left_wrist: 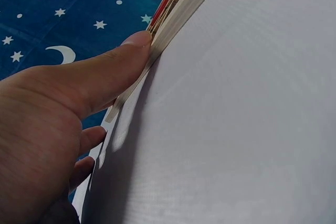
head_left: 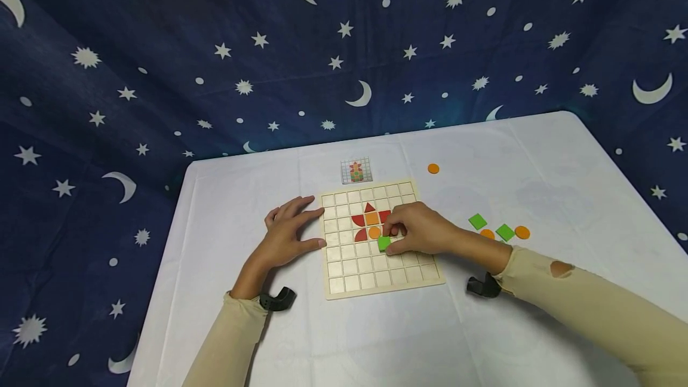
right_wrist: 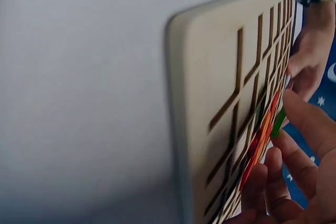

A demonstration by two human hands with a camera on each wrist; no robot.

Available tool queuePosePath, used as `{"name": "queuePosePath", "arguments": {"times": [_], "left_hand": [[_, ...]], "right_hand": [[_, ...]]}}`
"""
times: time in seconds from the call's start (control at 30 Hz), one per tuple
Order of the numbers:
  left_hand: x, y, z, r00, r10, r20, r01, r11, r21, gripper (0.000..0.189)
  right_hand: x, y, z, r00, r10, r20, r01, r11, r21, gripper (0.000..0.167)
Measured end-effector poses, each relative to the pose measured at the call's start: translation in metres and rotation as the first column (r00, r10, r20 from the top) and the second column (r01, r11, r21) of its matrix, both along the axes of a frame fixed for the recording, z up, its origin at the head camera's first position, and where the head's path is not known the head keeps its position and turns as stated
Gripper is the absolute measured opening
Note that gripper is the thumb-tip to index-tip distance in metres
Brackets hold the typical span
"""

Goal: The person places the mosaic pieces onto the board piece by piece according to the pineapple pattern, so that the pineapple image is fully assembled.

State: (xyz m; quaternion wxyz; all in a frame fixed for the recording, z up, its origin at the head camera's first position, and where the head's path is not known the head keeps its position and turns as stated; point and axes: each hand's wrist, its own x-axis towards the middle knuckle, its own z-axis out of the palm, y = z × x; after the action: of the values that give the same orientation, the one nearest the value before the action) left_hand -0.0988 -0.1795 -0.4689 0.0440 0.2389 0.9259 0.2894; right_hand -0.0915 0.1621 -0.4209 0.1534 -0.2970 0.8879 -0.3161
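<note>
My right hand [head_left: 421,229] pinches a green square tile [head_left: 384,243] between thumb and fingers, low over the wooden grid board [head_left: 344,285]. In the right wrist view the green tile [right_wrist: 279,123] shows edge-on at the fingertips. My left hand [head_left: 287,233] rests at the board's left edge, fingers spread, thumb and index touching the rim. On the board lie an orange square [head_left: 371,218], an orange circle [head_left: 374,232], a red triangle [head_left: 369,208] and red quarter-round pieces [head_left: 361,235]. My right hand partly covers the pieces on the right side.
A small pattern card [head_left: 356,171] lies behind the board. One orange disc [head_left: 433,168] sits at the back right. Green squares [head_left: 478,221] and orange discs [head_left: 522,232] lie right of the board, close by my right forearm. A starry blue cloth hangs behind the white table [head_left: 242,196].
</note>
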Motion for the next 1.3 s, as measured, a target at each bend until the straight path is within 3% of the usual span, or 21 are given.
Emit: {"name": "queuePosePath", "arguments": {"times": [0.4,1.3], "left_hand": [[0.000,0.001,0.001,1.000,-0.005,0.011,0.005,1.000,0.002,0.072],[0.000,0.000,0.001,1.000,0.002,0.007,-0.002,1.000,0.001,0.072]], "right_hand": [[0.009,-0.016,-0.006,0.999,-0.018,-0.031,0.019,0.999,0.037,0.023],[0.006,-0.014,-0.011,0.999,-0.021,-0.036,0.022,1.000,0.004,0.018]]}}
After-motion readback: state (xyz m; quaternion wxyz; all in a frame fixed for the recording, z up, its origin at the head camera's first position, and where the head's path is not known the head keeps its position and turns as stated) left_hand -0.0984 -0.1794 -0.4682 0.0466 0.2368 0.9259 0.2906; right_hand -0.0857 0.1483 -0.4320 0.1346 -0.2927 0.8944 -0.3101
